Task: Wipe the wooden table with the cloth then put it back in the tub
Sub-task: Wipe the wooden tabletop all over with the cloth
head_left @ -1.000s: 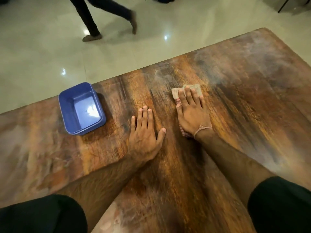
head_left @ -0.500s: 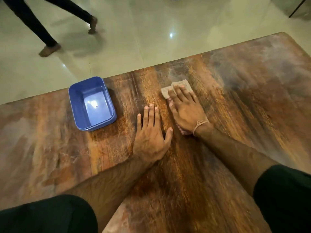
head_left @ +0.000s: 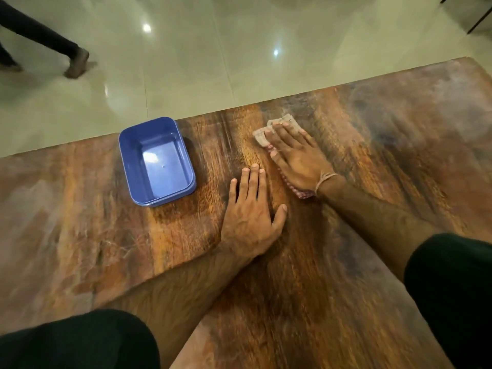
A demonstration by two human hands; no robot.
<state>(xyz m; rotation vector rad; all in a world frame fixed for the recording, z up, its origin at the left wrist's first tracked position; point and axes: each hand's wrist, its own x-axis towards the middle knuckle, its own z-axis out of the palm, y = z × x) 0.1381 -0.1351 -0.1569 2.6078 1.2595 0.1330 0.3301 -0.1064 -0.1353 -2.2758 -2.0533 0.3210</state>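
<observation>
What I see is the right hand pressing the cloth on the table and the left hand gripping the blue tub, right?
Not quite. In the head view the left hand lies flat on the table beside the blue tub, not touching it. The right hand does press the cloth on the table.

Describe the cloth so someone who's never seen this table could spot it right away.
Start at the big wooden table and find the blue tub near its far edge. To the tub's right, the right hand presses flat on the cloth. It is the only fabric there: pale beige, with a red-checked edge peeking out by the wrist.
</observation>
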